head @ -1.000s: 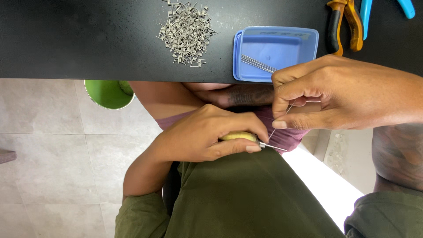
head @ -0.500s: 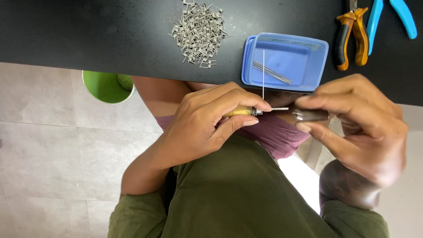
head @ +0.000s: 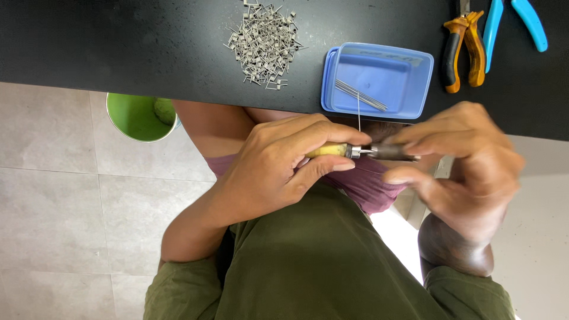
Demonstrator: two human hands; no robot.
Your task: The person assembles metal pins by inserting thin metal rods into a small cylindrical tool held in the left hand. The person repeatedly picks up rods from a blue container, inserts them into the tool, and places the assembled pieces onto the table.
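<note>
Left hand (head: 278,163): grips yellow-handled hand tool (head: 338,150). Right hand (head: 462,163): pinches its metal shaft (head: 394,154); thin wire (head: 358,115) upright. Blue tray (head: 379,80) on surface (head: 118,41).

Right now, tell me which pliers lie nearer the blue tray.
The orange-handled pliers, lying just right of the blue tray; the blue-handled pair lies farther right.

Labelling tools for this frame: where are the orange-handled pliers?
In the head view, the orange-handled pliers lie on the black table at upper right, between the blue tray and the blue-handled cutters.
</note>
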